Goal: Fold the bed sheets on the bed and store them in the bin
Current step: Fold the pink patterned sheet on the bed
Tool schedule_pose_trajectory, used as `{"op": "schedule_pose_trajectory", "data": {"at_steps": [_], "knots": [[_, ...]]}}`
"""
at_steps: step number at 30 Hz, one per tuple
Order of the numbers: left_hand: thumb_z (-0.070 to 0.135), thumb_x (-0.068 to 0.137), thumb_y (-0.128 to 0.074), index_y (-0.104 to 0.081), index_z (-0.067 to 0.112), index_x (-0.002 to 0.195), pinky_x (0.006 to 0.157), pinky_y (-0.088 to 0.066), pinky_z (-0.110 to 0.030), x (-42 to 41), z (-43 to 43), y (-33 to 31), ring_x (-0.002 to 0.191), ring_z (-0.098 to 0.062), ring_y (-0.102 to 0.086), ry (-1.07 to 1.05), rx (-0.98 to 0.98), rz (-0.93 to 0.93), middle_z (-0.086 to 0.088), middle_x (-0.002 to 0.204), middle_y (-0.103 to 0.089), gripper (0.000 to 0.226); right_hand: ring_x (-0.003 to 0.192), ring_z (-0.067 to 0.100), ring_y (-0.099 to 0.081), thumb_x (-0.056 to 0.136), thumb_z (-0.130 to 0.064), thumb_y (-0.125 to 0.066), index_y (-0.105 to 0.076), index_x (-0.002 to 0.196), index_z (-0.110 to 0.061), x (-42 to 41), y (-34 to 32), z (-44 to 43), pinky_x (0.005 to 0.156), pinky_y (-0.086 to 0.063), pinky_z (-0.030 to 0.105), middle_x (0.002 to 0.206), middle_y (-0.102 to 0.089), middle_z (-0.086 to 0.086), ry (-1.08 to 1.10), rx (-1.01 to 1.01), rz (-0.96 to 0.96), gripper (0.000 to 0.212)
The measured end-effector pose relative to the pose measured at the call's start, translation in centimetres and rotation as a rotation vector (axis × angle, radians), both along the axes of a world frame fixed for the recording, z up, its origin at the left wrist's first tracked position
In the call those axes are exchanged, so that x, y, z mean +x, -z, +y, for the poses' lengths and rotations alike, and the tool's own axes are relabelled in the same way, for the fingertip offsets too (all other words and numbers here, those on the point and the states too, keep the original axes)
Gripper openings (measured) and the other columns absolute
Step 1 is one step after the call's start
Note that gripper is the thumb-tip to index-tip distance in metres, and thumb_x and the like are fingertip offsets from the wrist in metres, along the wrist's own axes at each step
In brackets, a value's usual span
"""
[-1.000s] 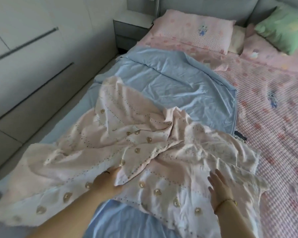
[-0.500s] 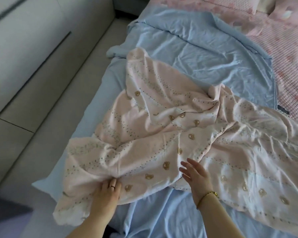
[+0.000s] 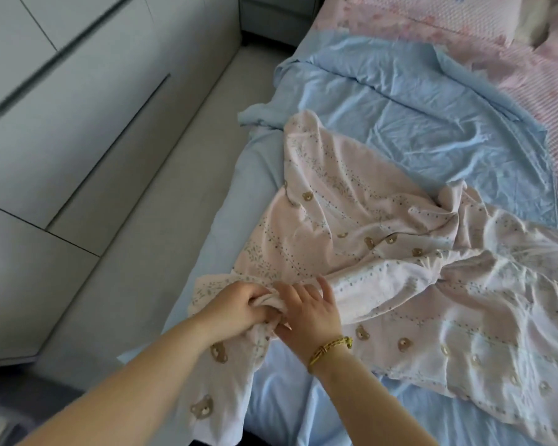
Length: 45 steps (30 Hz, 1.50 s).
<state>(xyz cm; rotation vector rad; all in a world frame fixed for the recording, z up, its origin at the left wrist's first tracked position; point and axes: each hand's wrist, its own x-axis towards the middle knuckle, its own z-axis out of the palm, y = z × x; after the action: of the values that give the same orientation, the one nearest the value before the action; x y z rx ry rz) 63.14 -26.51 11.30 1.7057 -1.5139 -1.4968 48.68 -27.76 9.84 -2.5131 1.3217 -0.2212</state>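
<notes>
Soft, cool daylight fills the frame, brightest at the right, where the pale sheet (image 3: 512, 284) washes out almost to white. Shadows are faint and diffuse. The cabinet fronts (image 3: 62, 91) at upper left smear with motion blur, and their lines bow toward the edge. The lower left corner is dim and unfocused.

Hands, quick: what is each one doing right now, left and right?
Left hand: closed, gripping a bunch of the bear-print sheet.
Right hand: touching the same bunch; grip cannot be told.
</notes>
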Motion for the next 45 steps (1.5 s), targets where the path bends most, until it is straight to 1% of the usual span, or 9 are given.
{"op": "schedule_pose_trajectory", "data": {"at_steps": [2, 6, 11, 16, 19, 24, 27, 34, 45], "knots": [[0.037, 0.079, -0.068, -0.056, 0.042, 0.082, 0.065, -0.039, -0.006, 0.8, -0.3, -0.6, 0.071, 0.018, -0.054, 0.015, -0.004, 0.036, 0.025, 0.073, -0.062, 0.014, 0.071, 0.023, -0.066, 0.076, -0.030, -0.048, -0.065, 0.089, -0.014, 0.4, -1.0, -2.5, 0.074, -0.042, 0.032, 0.076, -0.068, 0.001, 0.011, 0.197, -0.019, 0.026], [0.087, 0.029, -0.062, -0.033, 0.053, 0.115, 0.091, -0.036, -0.007, 3.5, 0.5, -0.2, 0.111, 0.015, -0.044, -0.068, 0.035, 0.060, 0.028, 0.124, -0.042, 0.096, 0.079, 0.029, -0.057, 0.089, -0.003, -0.042, -0.060, 0.095, -0.009, -1.5, -2.0, -6.3, 0.063, -0.040, 0.028, 0.082, -0.062, 0.011, 0.396, 0.595, -0.274, 0.019], [0.101, 0.022, -0.033, 0.020, 0.044, 0.128, 0.115, -0.002, -0.032, 1.4, 2.3, 0.9, 0.130, 0.002, -0.007, 0.091, -0.014, -0.303, 0.028, 0.137, 0.004, 0.132, 0.060, 0.018, -0.041, 0.087, -0.002, -0.042, -0.045, 0.063, -0.011, -3.1, -3.3, -9.1, 0.057, -0.036, 0.027, 0.061, -0.044, 0.006, 0.891, 0.809, -0.664, 0.026], [0.053, 0.059, -0.051, -0.037, 0.023, 0.133, 0.103, -0.033, -0.054, -3.7, 0.1, 2.5, 0.119, -0.024, -0.050, -0.398, -0.370, -0.319, -0.002, 0.130, -0.053, 0.081, 0.067, 0.023, -0.056, 0.088, -0.009, -0.048, -0.058, 0.073, -0.013, -2.9, -3.9, -9.5, 0.065, -0.048, 0.030, 0.067, -0.058, 0.006, 0.909, 0.850, -0.729, 0.018], [0.032, 0.066, -0.044, -0.067, 0.025, 0.099, 0.088, -0.045, -0.032, -3.2, -2.4, 0.8, 0.098, -0.021, -0.060, -0.506, -0.232, -0.114, 0.008, 0.098, -0.066, 0.041, 0.075, 0.024, -0.058, 0.089, -0.016, -0.052, -0.059, 0.096, -0.014, -3.5, -3.9, -9.5, 0.061, -0.049, 0.028, 0.077, -0.061, 0.003, 0.854, 0.834, -0.682, 0.010], [0.013, 0.072, -0.051, -0.069, 0.029, 0.055, 0.054, -0.043, -0.007, -2.0, -5.6, -1.7, 0.055, 0.005, -0.056, -0.514, -0.089, 0.108, 0.014, 0.053, -0.063, 0.030, 0.135, 0.021, -0.023, 0.067, -0.036, -0.075, -0.016, 0.145, -0.017, -5.4, -2.2, -9.1, 0.113, -0.007, 0.032, 0.145, -0.034, 0.004, 0.235, 0.128, 0.026, 0.100], [-0.005, 0.086, -0.048, -0.067, 0.018, 0.062, 0.056, -0.043, -0.007, -2.6, -6.6, -2.7, 0.057, 0.007, -0.054, -0.306, -0.046, 0.118, 0.013, 0.057, -0.062, 0.039, 0.113, 0.016, -0.049, 0.054, -0.039, -0.070, -0.046, 0.118, -0.022, -5.5, -0.8, -9.0, 0.106, -0.014, 0.037, 0.110, -0.067, -0.001, -0.090, -0.128, -0.108, 0.071], [0.012, 0.055, -0.054, -0.059, 0.025, 0.104, 0.073, -0.049, -0.011, 0.4, -5.9, -1.2, 0.098, -0.005, -0.063, -0.340, 0.158, 0.421, 0.013, 0.097, -0.068, 0.051, 0.060, 0.002, -0.046, 0.081, -0.014, -0.044, -0.054, 0.082, -0.029, -8.6, -2.4, -9.4, 0.056, -0.039, 0.012, 0.066, -0.051, -0.015, 0.297, 0.508, -0.377, 0.018], [0.031, 0.077, -0.069, 0.002, 0.024, 0.147, 0.111, -0.012, -0.022, 4.7, -9.8, 11.2, 0.139, -0.015, -0.021, 0.390, 0.052, -0.500, 0.003, 0.153, -0.018, 0.100, 0.064, -0.012, -0.056, 0.080, 0.018, -0.053, -0.063, 0.064, -0.029, -8.4, -2.1, -7.9, 0.060, -0.042, 0.001, 0.064, -0.065, -0.020, 0.764, 0.563, -0.605, 0.050]]}}
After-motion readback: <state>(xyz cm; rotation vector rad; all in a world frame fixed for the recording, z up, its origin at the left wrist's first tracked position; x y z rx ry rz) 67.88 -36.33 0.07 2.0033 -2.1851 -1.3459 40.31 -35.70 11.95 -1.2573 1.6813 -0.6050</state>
